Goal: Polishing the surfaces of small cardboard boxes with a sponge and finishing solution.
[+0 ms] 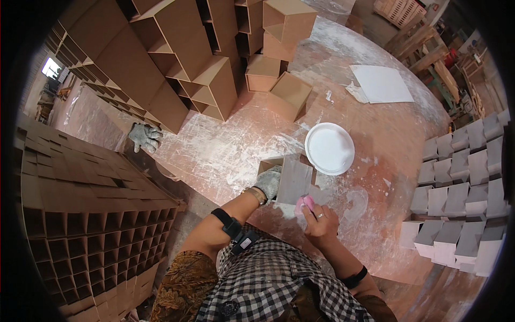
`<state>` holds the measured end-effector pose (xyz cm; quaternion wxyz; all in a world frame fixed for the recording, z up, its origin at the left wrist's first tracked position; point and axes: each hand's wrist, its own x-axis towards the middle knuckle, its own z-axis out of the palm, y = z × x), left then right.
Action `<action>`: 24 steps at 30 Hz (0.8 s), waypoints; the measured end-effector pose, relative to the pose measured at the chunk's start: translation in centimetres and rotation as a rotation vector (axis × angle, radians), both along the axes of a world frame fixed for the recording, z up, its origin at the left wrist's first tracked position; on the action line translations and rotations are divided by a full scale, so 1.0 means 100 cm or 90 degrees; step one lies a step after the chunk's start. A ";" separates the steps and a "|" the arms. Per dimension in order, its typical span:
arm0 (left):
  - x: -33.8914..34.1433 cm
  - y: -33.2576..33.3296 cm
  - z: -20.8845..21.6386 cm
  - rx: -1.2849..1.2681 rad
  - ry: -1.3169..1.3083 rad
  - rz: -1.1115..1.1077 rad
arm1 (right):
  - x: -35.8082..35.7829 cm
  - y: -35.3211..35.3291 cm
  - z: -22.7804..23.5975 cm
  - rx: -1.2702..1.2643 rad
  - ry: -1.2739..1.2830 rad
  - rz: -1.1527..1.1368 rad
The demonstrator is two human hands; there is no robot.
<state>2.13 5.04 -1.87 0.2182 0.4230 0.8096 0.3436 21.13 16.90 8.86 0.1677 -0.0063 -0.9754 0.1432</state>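
Observation:
A small open brown board box (271,163) with a grey-white coated face (295,180) sits on the table by its near edge. My left hand (269,182), in a grey glove, reaches into the box's open side and holds it; its fingertips are hidden inside. In my bare right hand (322,221) is a pink sponge-like piece (304,205), pinched at the near right corner of the coated face. Just beyond the box, to the right, stands a round white dish (329,148) of white liquid or paste.
Stacked brown boxes (182,48) rise at the far left, and a tall stack (102,225) stands left of me. Rows of white-coated boxes (456,182) fill the right side. A loose glove (145,137) lies at the left table edge; a white sheet (383,84) lies farther back.

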 end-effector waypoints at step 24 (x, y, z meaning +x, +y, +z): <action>-0.009 -0.005 0.002 -0.049 -0.081 -0.046 | -0.040 0.057 -0.021 -0.395 0.151 -0.094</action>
